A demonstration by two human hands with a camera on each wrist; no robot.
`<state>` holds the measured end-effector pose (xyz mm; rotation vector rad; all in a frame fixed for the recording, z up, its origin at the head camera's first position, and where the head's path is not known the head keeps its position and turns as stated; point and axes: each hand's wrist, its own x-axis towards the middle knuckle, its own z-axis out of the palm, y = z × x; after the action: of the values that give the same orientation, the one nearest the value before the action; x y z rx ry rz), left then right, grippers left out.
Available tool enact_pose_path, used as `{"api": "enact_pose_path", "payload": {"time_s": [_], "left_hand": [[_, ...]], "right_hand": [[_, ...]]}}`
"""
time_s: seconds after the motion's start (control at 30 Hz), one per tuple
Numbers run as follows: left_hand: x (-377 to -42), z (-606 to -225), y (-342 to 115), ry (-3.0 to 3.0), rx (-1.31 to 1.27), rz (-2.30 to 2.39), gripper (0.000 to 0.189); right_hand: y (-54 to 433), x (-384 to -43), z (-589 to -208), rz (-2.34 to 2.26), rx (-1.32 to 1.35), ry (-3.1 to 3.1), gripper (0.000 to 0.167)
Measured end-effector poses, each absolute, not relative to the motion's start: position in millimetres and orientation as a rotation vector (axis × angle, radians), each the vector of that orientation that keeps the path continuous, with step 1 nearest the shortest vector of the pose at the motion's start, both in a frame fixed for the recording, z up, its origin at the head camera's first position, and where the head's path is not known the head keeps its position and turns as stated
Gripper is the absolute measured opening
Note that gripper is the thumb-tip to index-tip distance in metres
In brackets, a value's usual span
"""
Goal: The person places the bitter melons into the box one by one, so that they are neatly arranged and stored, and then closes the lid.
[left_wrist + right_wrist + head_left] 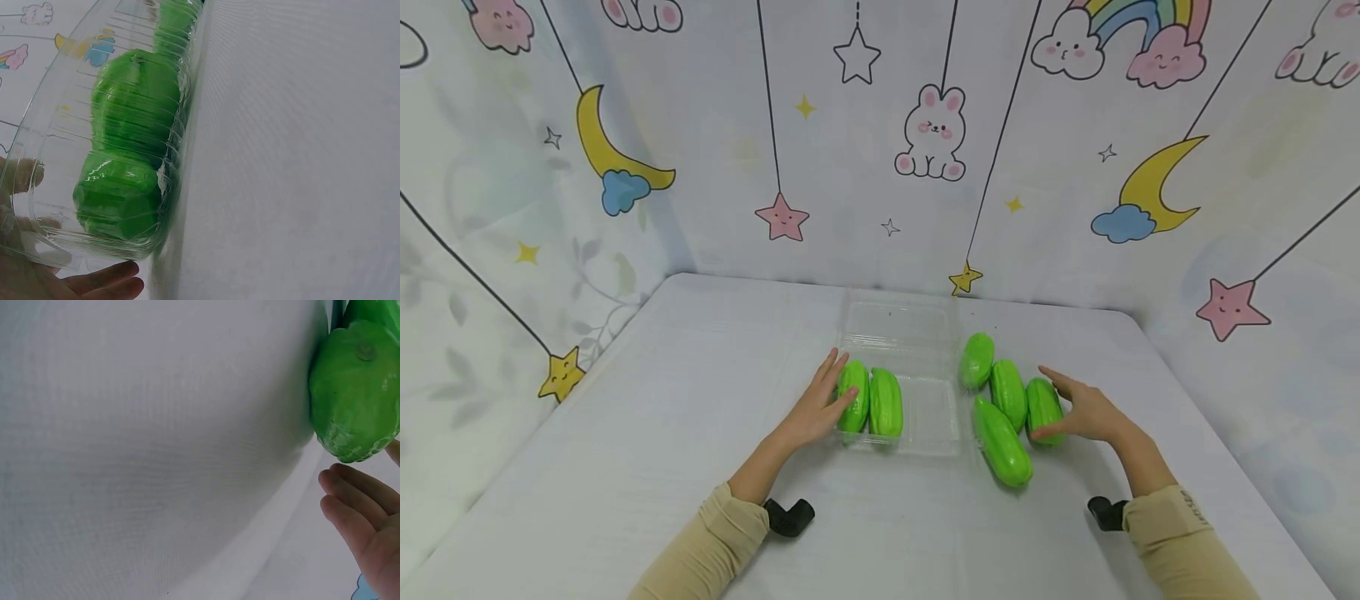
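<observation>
My left hand is at the left side of a clear plastic box, fingers extended along its outside and thumb above the nearest green piece. Whether it presses the box, I cannot tell. Inside the box, two glossy green oblong fruits or vegetables lie side by side in the left half. To the right, my right hand spreads thumb and fingers around the rightmost loose green piece. In the right wrist view, straight fingers stand beside a green piece, with a gap visible.
Several more green pieces lie close together just right of the box. The box's clear lid is folded back behind it. A white cloth covers the table, and a patterned curtain hangs along the back and sides.
</observation>
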<state>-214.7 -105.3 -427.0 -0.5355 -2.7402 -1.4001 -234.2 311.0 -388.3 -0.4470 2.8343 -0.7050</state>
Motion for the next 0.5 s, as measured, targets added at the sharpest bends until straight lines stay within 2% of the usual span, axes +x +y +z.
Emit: {"api": "enact_pose_path", "payload": {"time_s": [0.5], "left_hand": [[-214, -427, -104, -2.734, -0.529, -1.388, 0.062]], "right_hand": [[314, -236, -399, -0.731, -0.422, 2.802, 0.107]]}}
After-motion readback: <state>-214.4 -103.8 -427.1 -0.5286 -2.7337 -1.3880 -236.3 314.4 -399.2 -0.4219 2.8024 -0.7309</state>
